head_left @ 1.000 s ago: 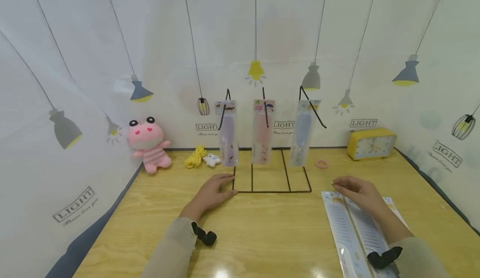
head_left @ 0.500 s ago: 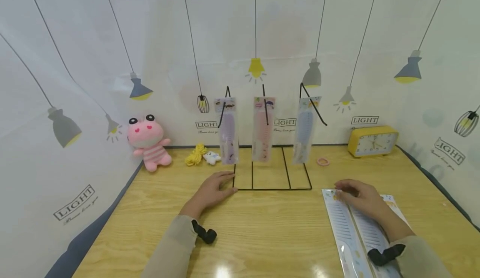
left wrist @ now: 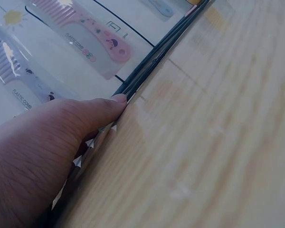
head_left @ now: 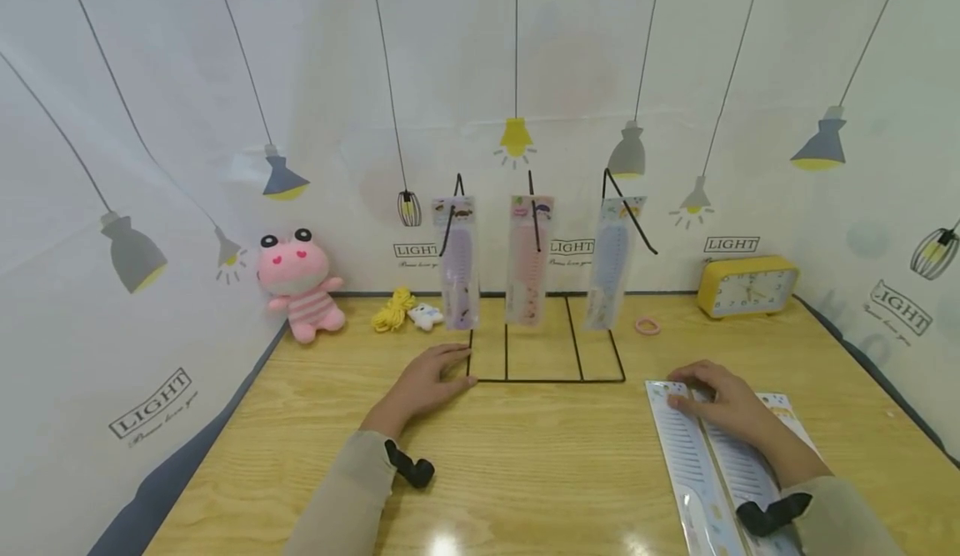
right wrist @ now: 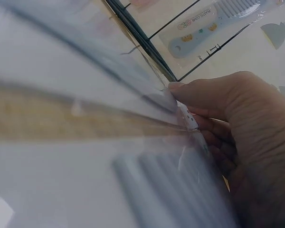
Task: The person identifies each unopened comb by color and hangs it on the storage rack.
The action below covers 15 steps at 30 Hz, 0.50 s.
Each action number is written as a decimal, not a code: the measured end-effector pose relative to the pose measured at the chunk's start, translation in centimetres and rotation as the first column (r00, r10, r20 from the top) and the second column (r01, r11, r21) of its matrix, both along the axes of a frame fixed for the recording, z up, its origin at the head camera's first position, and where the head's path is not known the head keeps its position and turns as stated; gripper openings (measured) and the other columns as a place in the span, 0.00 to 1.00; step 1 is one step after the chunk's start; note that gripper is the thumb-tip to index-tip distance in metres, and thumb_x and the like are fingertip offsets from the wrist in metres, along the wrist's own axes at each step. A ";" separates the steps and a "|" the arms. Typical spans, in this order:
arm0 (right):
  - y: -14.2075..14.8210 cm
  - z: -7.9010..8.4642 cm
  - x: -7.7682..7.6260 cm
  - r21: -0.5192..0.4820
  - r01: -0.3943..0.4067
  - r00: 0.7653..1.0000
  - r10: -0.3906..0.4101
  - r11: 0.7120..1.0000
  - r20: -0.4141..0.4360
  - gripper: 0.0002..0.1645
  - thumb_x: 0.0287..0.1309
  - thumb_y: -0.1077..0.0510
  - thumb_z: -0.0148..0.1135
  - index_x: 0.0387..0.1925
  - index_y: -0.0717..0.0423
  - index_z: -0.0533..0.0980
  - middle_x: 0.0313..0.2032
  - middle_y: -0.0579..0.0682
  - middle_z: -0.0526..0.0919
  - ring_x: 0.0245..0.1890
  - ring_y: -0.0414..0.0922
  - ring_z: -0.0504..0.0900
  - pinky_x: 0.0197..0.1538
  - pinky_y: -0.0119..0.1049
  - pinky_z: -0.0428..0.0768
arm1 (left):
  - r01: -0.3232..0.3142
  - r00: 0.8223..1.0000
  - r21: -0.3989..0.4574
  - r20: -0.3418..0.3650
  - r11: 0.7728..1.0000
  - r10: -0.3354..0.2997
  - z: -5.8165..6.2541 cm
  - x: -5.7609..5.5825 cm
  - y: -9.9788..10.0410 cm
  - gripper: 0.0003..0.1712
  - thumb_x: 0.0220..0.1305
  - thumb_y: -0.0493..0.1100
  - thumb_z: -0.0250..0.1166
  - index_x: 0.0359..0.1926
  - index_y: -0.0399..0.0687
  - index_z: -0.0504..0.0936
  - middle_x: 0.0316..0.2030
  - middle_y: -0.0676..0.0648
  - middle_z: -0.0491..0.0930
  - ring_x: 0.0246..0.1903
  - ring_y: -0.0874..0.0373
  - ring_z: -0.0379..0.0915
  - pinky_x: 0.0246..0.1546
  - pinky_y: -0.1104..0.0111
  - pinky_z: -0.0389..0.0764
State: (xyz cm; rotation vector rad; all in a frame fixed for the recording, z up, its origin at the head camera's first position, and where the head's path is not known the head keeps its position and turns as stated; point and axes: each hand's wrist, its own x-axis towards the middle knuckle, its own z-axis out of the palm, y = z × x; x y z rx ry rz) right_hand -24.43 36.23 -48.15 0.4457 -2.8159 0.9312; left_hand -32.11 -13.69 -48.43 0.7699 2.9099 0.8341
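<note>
In the head view my left hand (head_left: 423, 381) rests at the left front corner of a black wire rack (head_left: 551, 381), its thumb and fingers touching the base wire. Three packaged combs hang from the rack's hooks: a purple comb (head_left: 459, 272), a pink comb (head_left: 528, 272) and a blue comb (head_left: 609, 264). My right hand (head_left: 723, 402) pinches the top end of a packaged blue comb (head_left: 686, 456) on the table. Beside it lie another packaged comb (head_left: 738, 460), partly under the hand, and a third pack (head_left: 783, 410), mostly hidden by the forearm.
A pink plush frog (head_left: 300, 281) sits at the back left. Near the rack lie a yellow cord bundle (head_left: 393, 310), a small white figure (head_left: 426, 316) and a pink ring (head_left: 647, 326). A yellow clock (head_left: 748, 287) stands at the back right, before a lamp-printed backdrop (head_left: 570, 64).
My right thumb has come down onto the top of the left packaged comb, and its fingers have closed on that end. The left hand has stayed at the rack.
</note>
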 end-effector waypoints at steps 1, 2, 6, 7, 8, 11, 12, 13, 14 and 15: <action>0.0 0.0 0.0 0.002 -0.001 1.000 0.001 1.000 -0.004 0.25 0.63 0.43 0.69 0.54 0.51 0.81 0.53 0.52 0.80 0.56 0.57 0.76 0.57 0.57 0.73 | 0.001 1.000 0.001 -0.003 1.000 -0.001 0.0 0.0 0.0 0.37 0.69 0.65 0.61 0.73 0.58 0.69 0.73 0.50 0.65 0.73 0.47 0.56 0.71 0.47 0.60; -0.1 0.1 0.0 0.007 0.000 1.000 0.000 1.000 -0.007 0.25 0.62 0.42 0.69 0.54 0.52 0.81 0.53 0.52 0.80 0.56 0.57 0.76 0.57 0.58 0.73 | -0.002 1.000 -0.002 -0.001 1.000 0.002 0.1 0.0 0.0 0.37 0.69 0.65 0.61 0.73 0.58 0.69 0.73 0.50 0.65 0.73 0.47 0.56 0.71 0.47 0.60; -0.2 0.4 0.0 0.032 0.020 1.000 -0.021 0.999 0.011 0.30 0.60 0.41 0.70 0.55 0.57 0.79 0.54 0.57 0.78 0.57 0.62 0.74 0.59 0.63 0.70 | -0.001 1.000 0.005 -0.002 1.000 0.001 0.2 0.1 0.0 0.37 0.69 0.64 0.61 0.73 0.57 0.70 0.72 0.50 0.65 0.72 0.46 0.57 0.71 0.46 0.60; -0.3 0.4 -0.1 0.039 0.026 1.000 -0.027 0.999 0.015 0.31 0.60 0.40 0.71 0.55 0.58 0.79 0.54 0.58 0.78 0.58 0.62 0.73 0.59 0.64 0.70 | -0.003 1.000 0.003 0.001 1.000 0.003 0.2 0.2 0.0 0.36 0.69 0.64 0.62 0.73 0.58 0.70 0.72 0.50 0.65 0.73 0.46 0.57 0.71 0.47 0.59; -0.3 0.5 -0.1 0.045 0.030 0.999 -0.031 0.999 0.018 0.32 0.59 0.40 0.71 0.55 0.58 0.79 0.54 0.58 0.78 0.57 0.62 0.73 0.59 0.64 0.70 | -0.005 1.000 0.004 0.006 1.000 0.005 0.3 0.2 0.0 0.36 0.69 0.64 0.62 0.73 0.58 0.70 0.72 0.50 0.65 0.73 0.47 0.56 0.72 0.47 0.59; -0.3 0.5 -0.1 0.054 0.032 0.999 -0.033 0.998 0.015 0.31 0.58 0.40 0.71 0.53 0.59 0.80 0.52 0.58 0.79 0.55 0.61 0.74 0.58 0.63 0.71 | -0.008 1.000 0.005 0.009 1.000 0.007 0.2 0.2 0.0 0.36 0.69 0.64 0.62 0.73 0.59 0.70 0.72 0.51 0.65 0.73 0.47 0.56 0.72 0.47 0.59; -0.3 0.5 -0.1 0.055 0.030 0.999 -0.031 0.998 0.012 0.31 0.58 0.40 0.72 0.52 0.59 0.80 0.51 0.57 0.79 0.54 0.60 0.74 0.57 0.61 0.71 | -0.009 1.000 0.004 0.012 1.000 0.009 0.2 0.2 0.0 0.36 0.69 0.64 0.61 0.73 0.59 0.69 0.72 0.51 0.65 0.73 0.47 0.56 0.72 0.47 0.59; -0.3 0.5 -0.1 0.050 0.030 0.999 -0.030 0.998 0.011 0.30 0.58 0.41 0.72 0.51 0.60 0.80 0.50 0.57 0.79 0.53 0.59 0.75 0.56 0.61 0.72 | -0.010 1.000 0.006 0.017 1.000 0.010 0.1 0.2 0.0 0.37 0.69 0.65 0.61 0.73 0.60 0.69 0.73 0.52 0.65 0.73 0.47 0.56 0.72 0.47 0.59; -0.2 0.4 -0.1 0.044 0.031 0.999 -0.032 0.999 0.015 0.30 0.58 0.41 0.72 0.50 0.60 0.79 0.50 0.57 0.79 0.52 0.59 0.75 0.56 0.60 0.73 | -0.010 1.000 0.006 0.020 1.000 0.009 0.1 0.1 0.0 0.37 0.69 0.65 0.61 0.73 0.60 0.69 0.73 0.52 0.64 0.73 0.48 0.56 0.72 0.47 0.59; -0.2 0.3 -0.1 0.034 0.033 0.999 -0.034 0.999 0.022 0.30 0.58 0.41 0.72 0.50 0.61 0.79 0.49 0.57 0.79 0.52 0.58 0.75 0.56 0.59 0.73 | -0.009 1.000 0.006 0.022 1.000 0.009 0.0 0.1 0.0 0.37 0.68 0.66 0.61 0.74 0.61 0.69 0.73 0.52 0.64 0.73 0.48 0.56 0.72 0.47 0.59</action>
